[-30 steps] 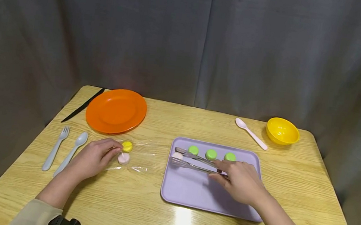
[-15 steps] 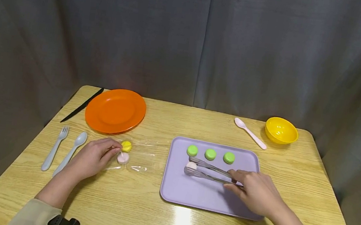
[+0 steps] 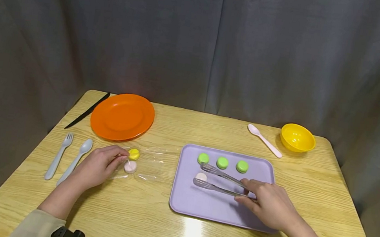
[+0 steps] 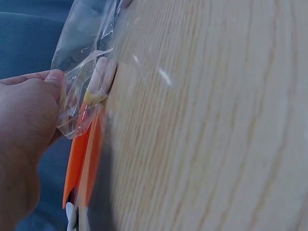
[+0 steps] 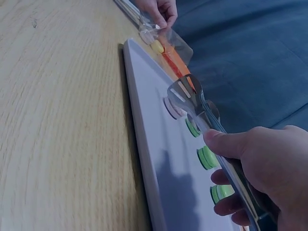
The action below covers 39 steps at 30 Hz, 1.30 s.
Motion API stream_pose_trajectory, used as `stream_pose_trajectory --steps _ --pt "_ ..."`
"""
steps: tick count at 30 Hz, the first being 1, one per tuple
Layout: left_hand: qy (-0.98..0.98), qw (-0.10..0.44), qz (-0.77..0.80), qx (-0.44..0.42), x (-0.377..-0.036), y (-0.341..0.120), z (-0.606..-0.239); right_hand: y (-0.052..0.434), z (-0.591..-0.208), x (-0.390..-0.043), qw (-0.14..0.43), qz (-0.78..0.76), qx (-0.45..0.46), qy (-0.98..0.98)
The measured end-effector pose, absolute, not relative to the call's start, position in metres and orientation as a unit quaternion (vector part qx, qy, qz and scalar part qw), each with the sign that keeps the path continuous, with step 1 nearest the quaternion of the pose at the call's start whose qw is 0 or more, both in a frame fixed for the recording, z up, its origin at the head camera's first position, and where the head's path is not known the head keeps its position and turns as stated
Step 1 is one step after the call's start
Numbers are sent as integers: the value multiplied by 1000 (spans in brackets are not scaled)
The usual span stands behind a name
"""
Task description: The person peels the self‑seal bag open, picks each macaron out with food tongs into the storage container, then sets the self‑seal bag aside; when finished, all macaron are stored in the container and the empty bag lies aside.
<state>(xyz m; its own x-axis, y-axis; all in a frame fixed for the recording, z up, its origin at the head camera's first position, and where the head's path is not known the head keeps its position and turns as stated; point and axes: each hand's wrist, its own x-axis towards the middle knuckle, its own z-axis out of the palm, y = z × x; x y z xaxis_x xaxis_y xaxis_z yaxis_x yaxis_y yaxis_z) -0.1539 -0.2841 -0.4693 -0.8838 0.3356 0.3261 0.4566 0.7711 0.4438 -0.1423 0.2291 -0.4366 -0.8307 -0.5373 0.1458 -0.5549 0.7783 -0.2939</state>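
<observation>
My right hand point(image 3: 270, 203) grips metal tongs point(image 3: 220, 189) over the lilac tray point(image 3: 200, 210). The tongs' ends are spread, one on each side of a pale pink macaron point(image 3: 201, 177) lying on the tray; in the head view a gap shows between it and the far end. Behind it sit green macarons point(image 3: 222, 162) in a row. On the left, my left hand point(image 3: 98, 166) pinches the edge of a clear plastic bag point(image 4: 91, 62). A yellow macaron point(image 3: 134, 154) and another pale pink macaron point(image 3: 130, 167) lie inside the bag.
An orange plate point(image 3: 122, 117) and black knife point(image 3: 87, 111) are at the back left. A grey fork point(image 3: 59, 155) and grey spoon point(image 3: 75, 161) lie by my left forearm. A pink spoon point(image 3: 264, 140) and yellow bowl point(image 3: 297, 138) stand at the back right.
The tongs moved right with the pink macaron from the tray's left edge, and their ends have since spread apart around it on the tray. My left hand stays in place.
</observation>
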Motion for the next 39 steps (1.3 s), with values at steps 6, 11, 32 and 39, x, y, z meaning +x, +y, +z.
stream_pose_trajectory --steps 6,11,32,39 --pt "-936 113 -264 -206 -153 -285 -469 229 -434 -143 27 175 286 -942" --pt "-936 110 -265 -205 -152 -285 -469 226 -433 -144 35 182 292 -938" --pt "-930 133 -260 -224 -153 -283 -468 196 -429 -160 65 172 325 -928" --pt "-932 128 -258 -221 -152 -282 -468 178 -433 -164 59 174 329 -926"
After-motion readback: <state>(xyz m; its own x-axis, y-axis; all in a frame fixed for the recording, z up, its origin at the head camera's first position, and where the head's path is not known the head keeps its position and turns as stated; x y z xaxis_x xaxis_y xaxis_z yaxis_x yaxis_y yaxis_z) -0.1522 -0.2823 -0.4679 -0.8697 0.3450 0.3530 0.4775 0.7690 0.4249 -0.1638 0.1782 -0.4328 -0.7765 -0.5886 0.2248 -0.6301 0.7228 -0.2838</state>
